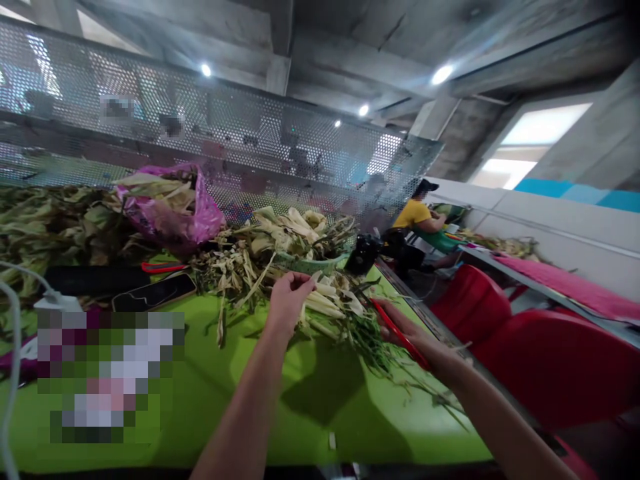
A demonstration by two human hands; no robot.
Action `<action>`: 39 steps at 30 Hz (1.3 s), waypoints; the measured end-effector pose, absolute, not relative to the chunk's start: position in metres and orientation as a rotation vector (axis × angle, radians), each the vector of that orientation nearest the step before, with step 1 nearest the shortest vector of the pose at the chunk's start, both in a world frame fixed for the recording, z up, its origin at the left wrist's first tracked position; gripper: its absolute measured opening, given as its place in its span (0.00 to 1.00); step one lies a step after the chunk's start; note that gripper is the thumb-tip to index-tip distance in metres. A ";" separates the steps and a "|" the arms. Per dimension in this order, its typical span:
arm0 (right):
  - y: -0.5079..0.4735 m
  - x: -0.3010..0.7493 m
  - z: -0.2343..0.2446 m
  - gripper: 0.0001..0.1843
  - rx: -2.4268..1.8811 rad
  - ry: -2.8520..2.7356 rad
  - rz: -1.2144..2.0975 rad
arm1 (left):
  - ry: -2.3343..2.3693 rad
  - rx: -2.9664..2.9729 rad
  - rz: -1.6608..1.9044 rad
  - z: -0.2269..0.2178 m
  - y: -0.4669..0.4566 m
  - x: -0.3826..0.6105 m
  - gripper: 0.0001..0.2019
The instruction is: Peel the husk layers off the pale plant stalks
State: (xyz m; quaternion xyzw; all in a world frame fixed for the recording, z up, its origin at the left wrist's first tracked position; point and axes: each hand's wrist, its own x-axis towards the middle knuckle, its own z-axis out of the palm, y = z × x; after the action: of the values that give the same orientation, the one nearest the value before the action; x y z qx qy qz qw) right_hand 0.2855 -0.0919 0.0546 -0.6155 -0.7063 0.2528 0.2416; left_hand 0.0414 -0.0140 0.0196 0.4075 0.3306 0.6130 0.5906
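The left hand's (287, 303) fingers pinch a pale husk (316, 277); the right hand (419, 335) grips a red tool (400, 333). Pale strips (325, 303) lie on the counter (210, 373) between them, just right of the left hand, the nearer, long axis slanting down rightward.

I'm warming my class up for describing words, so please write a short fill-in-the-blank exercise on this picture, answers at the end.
1. The right hand holds a tool whose handle is coloured ____.
2. The tabletop below the hands is coloured ____.
3. Going by left or right, the plastic bag lies to the ____ of the left hand.
4. The co-worker's top is coloured ____.

Missing words: red; green; left; yellow.
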 end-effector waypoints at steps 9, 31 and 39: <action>-0.084 0.249 0.059 0.37 -1.563 -2.150 0.621 | 0.733 0.909 1.366 0.019 -0.015 0.042 0.08; -0.083 0.262 0.039 0.23 -1.593 -2.001 0.555 | 0.694 1.022 1.279 0.017 -0.019 0.042 0.09; -0.095 0.330 0.009 0.26 -2.149 -1.930 0.038 | 0.729 1.196 1.297 0.018 -0.018 0.042 0.09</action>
State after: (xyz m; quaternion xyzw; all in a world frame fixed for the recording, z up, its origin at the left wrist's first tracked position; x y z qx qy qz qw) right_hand 0.3297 -0.0952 0.0090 -0.7381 -0.6627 0.0130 0.1260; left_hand 0.0424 -0.0185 0.0183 0.5114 0.3117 0.5544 0.5779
